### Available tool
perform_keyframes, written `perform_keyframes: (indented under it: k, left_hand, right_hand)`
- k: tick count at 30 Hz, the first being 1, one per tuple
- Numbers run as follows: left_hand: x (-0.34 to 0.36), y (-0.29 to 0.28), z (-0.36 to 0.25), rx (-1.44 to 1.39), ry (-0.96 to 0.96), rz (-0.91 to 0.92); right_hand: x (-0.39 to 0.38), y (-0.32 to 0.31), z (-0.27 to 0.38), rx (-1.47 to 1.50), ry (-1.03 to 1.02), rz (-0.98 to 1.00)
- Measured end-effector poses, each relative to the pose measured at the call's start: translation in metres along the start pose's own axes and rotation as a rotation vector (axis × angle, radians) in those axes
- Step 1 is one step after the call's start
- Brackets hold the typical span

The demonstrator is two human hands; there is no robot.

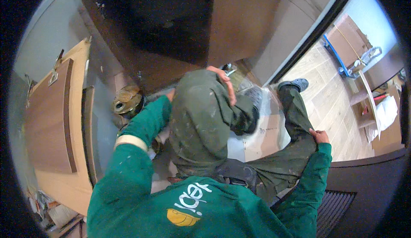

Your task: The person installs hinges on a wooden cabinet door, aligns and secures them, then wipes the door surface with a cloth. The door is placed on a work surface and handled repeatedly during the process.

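My left arm, in a green sleeve with a pale band, passes round the front of my raised left knee (201,105). The fingers of my left hand (227,86) show curled on the knee's right side. Its wrist appears at the left edge and the palm is hidden behind the leg. My right hand (320,136) is at the bent right knee, its fingers closed on the dark green trouser leg (295,150). My feet wear grey clogs (295,84). Beyond the left hand lies a small metal fitting (230,69), too small to name surely.
A brown cabinet (244,19) stands open ahead, dark inside. Brown and tan boards (49,118) lean at the left, near a dirty round metal part (128,101). Cardboard (267,135) lies under my feet. At right, a blue-edged trolley (334,54) stands on wood-look flooring beyond the doorway.
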State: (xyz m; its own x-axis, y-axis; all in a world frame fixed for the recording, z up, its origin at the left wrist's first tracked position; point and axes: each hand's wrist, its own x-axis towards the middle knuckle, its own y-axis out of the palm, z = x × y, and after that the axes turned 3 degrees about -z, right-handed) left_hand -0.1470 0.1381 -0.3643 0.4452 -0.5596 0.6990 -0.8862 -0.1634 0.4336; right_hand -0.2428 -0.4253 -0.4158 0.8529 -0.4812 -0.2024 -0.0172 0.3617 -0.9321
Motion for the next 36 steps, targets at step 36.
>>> perform_keyframes:
  k: [36]
  left_hand:
    - [0.053, -0.133, -0.106, 1.438, -1.714, -0.531]
  right_hand:
    - [-0.093, 0.144, -0.033, 1.686, 0.409, 0.230]
